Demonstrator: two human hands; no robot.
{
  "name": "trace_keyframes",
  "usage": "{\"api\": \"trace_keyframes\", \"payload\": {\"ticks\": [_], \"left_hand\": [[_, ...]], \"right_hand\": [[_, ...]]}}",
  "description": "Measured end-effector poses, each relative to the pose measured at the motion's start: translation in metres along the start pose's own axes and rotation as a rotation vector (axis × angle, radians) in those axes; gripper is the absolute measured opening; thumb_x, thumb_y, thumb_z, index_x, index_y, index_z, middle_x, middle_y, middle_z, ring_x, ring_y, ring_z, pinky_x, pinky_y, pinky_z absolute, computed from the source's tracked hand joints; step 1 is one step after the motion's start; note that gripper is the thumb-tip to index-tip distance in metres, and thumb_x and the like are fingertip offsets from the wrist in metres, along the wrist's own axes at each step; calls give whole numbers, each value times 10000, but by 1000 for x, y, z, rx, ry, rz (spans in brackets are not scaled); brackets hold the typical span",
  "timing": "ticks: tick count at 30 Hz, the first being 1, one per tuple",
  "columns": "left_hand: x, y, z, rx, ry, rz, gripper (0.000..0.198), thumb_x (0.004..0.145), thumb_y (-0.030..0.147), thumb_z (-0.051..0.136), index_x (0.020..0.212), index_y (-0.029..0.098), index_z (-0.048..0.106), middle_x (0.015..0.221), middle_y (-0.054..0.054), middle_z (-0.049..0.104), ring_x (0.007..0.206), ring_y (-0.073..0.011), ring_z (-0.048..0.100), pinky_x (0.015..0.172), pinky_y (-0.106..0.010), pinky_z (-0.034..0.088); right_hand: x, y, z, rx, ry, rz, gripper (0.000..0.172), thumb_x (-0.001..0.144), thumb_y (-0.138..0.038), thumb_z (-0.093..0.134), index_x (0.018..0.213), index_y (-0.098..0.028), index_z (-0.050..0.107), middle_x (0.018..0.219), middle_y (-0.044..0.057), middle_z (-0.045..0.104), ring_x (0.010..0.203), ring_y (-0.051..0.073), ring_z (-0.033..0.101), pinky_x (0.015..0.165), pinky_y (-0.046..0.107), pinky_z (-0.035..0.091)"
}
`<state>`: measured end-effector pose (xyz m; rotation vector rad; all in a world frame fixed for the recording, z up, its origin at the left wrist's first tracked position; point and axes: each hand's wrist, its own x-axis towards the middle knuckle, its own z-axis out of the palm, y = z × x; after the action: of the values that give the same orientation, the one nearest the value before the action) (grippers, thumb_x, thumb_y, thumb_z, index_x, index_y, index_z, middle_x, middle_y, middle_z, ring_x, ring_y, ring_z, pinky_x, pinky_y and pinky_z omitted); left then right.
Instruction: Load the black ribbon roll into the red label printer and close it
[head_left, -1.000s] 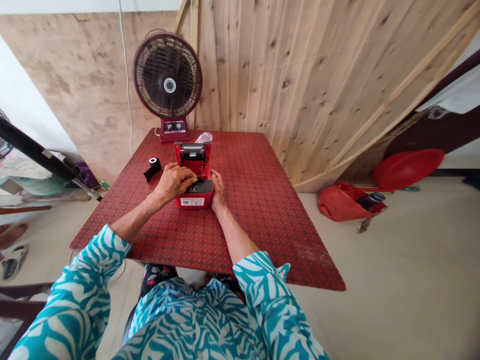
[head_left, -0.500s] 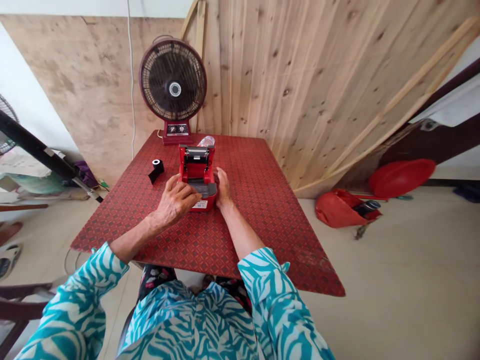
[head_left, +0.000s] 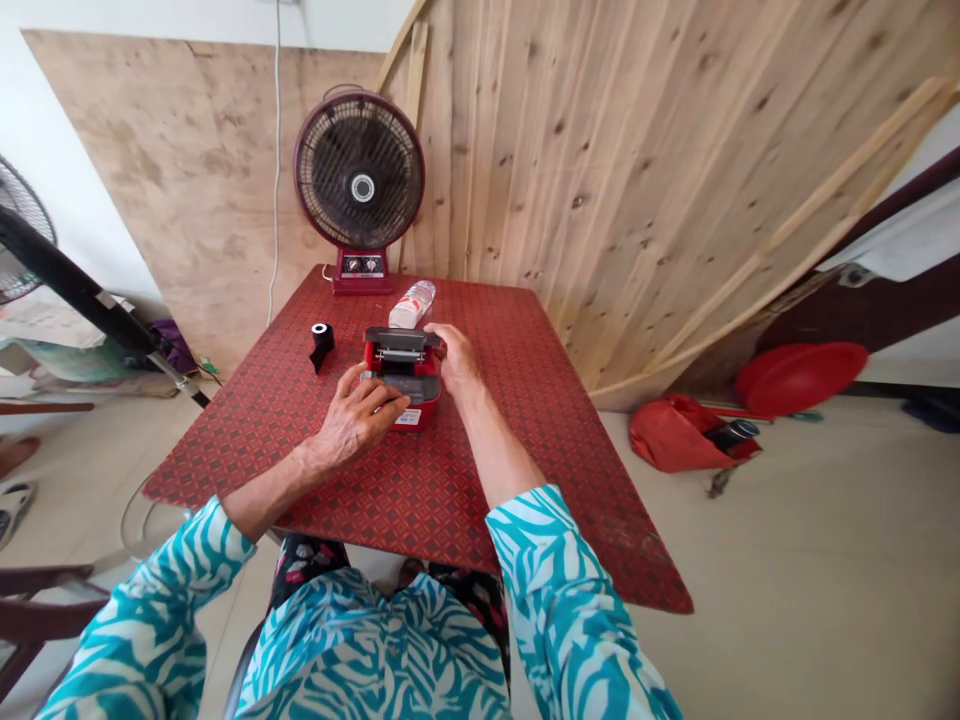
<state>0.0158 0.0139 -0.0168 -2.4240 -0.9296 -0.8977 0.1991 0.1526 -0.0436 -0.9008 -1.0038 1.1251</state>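
Note:
A small red and black label printer (head_left: 426,412) stands on the table with its hinged lid (head_left: 405,341) partly lowered, leaving a gap with a metal bar inside. My right hand (head_left: 459,362) grips the lid's right end, thumb side toward me and fingers around its edge. Across the printer's front left corner lies my left hand (head_left: 361,415), its bent fingers holding the body and its fingertips over the grey front part. To the left, apart from both hands, a black ribbon roll (head_left: 322,343) with a white core stands with a loose tail.
Behind the printer a clear plastic bottle (head_left: 412,304) lies on its side. A maroon fan (head_left: 360,180) stands at the back left of the red patterned table (head_left: 555,450), near the wooden wall. A red bag (head_left: 667,432) and a red basin (head_left: 802,377) are on the floor at right.
The lid has swung down toward me from nearly upright. My right hand has moved up from the printer's side to the lid's edge. The bottle behind shows more fully.

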Motion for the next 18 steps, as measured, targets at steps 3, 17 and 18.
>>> {"api": "trace_keyframes", "payload": {"ticks": [3,17,18], "left_hand": [[0,1,1,-44,-12,-36,246,946,150,543,1100,267,696,979,-8,744,953,-168,648,1164,-466,309],[14,-44,26,-1219,204,-1346,503,656,482,770,1036,168,666,952,-62,701,827,-175,625,731,-287,458],[17,-45,29,-1280,191,-1394,507,613,451,793,1013,167,663,914,-50,696,775,-156,611,693,-270,441]], "right_hand": [[-22,5,-10,52,-18,76,333,664,-423,721,940,-239,689,874,-29,733,826,143,642,810,300,518],[-41,20,-12,138,-1,100,380,725,-382,698,1085,-272,648,1071,-9,719,1028,174,660,925,357,543],[-41,20,-12,138,-7,99,380,732,-386,693,1090,-271,646,1083,-6,717,1043,177,658,935,364,542]]}}
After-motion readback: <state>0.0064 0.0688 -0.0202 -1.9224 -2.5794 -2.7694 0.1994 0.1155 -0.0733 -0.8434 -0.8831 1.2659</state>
